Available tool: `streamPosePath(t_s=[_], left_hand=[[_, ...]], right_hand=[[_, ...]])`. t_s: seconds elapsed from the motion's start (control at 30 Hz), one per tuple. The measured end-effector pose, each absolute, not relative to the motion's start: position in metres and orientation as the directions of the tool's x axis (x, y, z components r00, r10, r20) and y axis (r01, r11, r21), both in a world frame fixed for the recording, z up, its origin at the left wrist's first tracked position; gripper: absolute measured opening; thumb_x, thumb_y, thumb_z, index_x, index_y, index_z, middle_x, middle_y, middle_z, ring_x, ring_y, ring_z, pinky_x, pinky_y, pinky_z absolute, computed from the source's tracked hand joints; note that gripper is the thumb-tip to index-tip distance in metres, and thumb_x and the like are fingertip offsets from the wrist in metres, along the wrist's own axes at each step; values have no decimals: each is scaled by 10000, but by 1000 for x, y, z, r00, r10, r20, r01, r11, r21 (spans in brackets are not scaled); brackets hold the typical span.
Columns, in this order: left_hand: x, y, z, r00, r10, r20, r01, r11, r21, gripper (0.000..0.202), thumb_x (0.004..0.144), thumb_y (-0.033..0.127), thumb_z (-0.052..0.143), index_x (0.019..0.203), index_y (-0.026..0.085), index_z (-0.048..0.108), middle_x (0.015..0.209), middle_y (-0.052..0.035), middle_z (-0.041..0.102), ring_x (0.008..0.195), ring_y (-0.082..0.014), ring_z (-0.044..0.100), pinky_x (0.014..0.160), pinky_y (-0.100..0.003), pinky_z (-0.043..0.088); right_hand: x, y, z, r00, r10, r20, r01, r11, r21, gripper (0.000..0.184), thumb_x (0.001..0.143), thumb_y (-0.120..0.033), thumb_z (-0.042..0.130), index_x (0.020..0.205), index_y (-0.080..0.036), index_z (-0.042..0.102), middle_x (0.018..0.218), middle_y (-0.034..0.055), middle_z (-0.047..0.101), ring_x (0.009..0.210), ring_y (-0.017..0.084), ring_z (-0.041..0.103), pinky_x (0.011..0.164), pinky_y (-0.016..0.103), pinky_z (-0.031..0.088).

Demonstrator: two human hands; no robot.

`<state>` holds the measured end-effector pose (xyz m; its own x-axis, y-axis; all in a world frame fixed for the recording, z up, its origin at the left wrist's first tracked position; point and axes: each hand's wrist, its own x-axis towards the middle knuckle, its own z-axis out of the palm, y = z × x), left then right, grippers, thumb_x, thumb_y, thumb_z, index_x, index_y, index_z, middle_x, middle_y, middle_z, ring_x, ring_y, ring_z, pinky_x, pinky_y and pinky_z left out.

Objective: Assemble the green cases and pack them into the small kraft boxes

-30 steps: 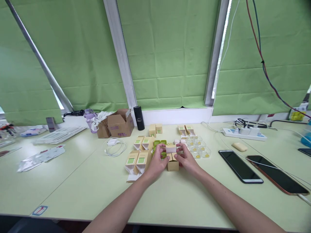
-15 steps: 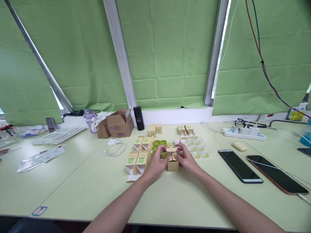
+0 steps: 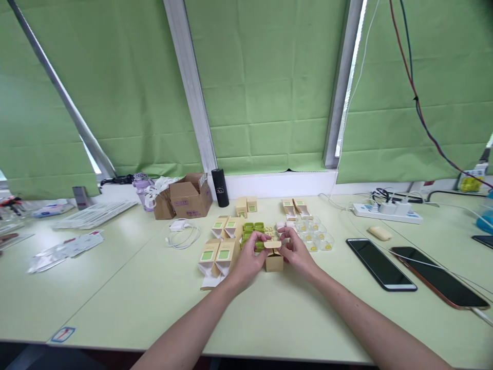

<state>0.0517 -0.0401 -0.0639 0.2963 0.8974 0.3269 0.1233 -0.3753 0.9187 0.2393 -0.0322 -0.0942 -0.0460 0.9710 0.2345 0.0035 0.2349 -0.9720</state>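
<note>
A small brown cardboard box (image 3: pixel 275 263) stands at the middle of the table, its lid flap (image 3: pixel 273 244) raised between my hands. My left hand (image 3: pixel 252 257) grips the box's left side, and my right hand (image 3: pixel 294 252) closes on its right side; the fingertips partly cover the flap. Left of my left hand lie several flattened brown boxes (image 3: pixel 224 255) with green labels. Just beyond my hands are green square containers (image 3: pixel 254 226) and small yellowish pieces (image 3: pixel 268 230). To the right of my right hand sit several clear cups (image 3: pixel 315 237) with yellow in them.
Two more small boxes (image 3: pixel 247 205) and two flattened ones (image 3: pixel 296 208) lie farther back. On the right are two phones (image 3: pixel 380 263), a cream oval case (image 3: pixel 379 233) and a power strip (image 3: pixel 387 211). A carton (image 3: pixel 190 196), black cylinder (image 3: pixel 220 188) and white charger cable (image 3: pixel 183 234) lie to the left.
The box's lid flap has tilted toward me and dropped slightly, so more of its brown face shows. Both hands have stayed at the box.
</note>
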Motion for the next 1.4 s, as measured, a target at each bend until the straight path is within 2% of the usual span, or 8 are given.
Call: streamPosePath(t_s=[0.17, 0.33, 0.47, 0.6, 0.7, 0.83, 0.97, 1.4], left_hand=[[51, -38, -68, 293, 899, 326, 122, -373, 920, 135, 952, 262, 657, 1032, 227, 555, 1267, -92, 696, 1227, -253, 641, 1030, -384, 508], [50, -37, -68, 297, 893, 337, 126, -387, 913, 145, 954, 271, 673, 997, 230, 541, 1258, -90, 703, 1239, -253, 641, 1042, -387, 498], [49, -40, -66, 298, 897, 326, 144, -380, 914, 153, 980, 328, 670, 1034, 231, 565, 1271, -87, 696, 1233, -256, 639, 1041, -385, 486], [46, -43, -63, 282, 899, 336, 192, -396, 898, 169, 977, 301, 664, 1117, 238, 594, 1287, -85, 681, 1260, -270, 623, 1044, -392, 471], [42, -44, -59, 263, 877, 401, 205, -457, 865, 170, 972, 277, 650, 1133, 242, 604, 1276, -89, 678, 1270, -282, 617, 1060, -409, 465], [36, -44, -54, 265, 796, 545, 266, -603, 752, 139, 988, 329, 633, 1095, 241, 625, 1202, -102, 678, 1214, -300, 623, 1063, -436, 472], [33, -47, -48, 295, 712, 637, 360, -701, 616, 111, 987, 346, 614, 1024, 243, 626, 1066, -94, 678, 1089, -305, 608, 1001, -445, 459], [34, -50, -48, 385, 670, 635, 444, -737, 509, 71, 964, 292, 613, 911, 250, 588, 913, -65, 671, 934, -289, 583, 918, -442, 412]], right_hand=[[242, -36, -87, -23, 941, 338, -11, 338, -941, 377, 800, -359, 689, 1153, -254, 605, 1117, 28, 559, 687, 122, 537, 571, 261, 418], [247, -43, -76, -9, 866, 500, 47, 500, -865, 233, 937, -448, 657, 1062, -251, 652, 969, 28, 572, 724, 168, 541, 635, 306, 451], [248, -48, -74, -34, 804, 594, 143, 592, -793, 119, 950, -367, 686, 955, -253, 655, 900, 20, 552, 736, 185, 532, 653, 324, 443], [248, -48, -75, -47, 788, 614, 174, 612, -772, 60, 944, -301, 683, 926, -251, 655, 882, 19, 546, 720, 184, 517, 636, 326, 428], [249, -47, -75, -44, 788, 614, 185, 611, -770, 53, 930, -292, 685, 912, -249, 659, 884, 22, 548, 710, 182, 510, 632, 328, 429], [250, -48, -75, -57, 785, 617, 213, 613, -761, 61, 906, -297, 700, 893, -253, 660, 867, 25, 548, 700, 185, 502, 627, 331, 428], [250, -49, -75, -77, 775, 627, 225, 626, -746, 56, 887, -276, 705, 891, -256, 652, 860, 24, 546, 695, 186, 500, 622, 333, 422], [255, -51, -76, -150, 742, 654, 309, 663, -682, 86, 865, -226, 701, 886, -268, 629, 791, 5, 508, 664, 194, 472, 612, 338, 379]])
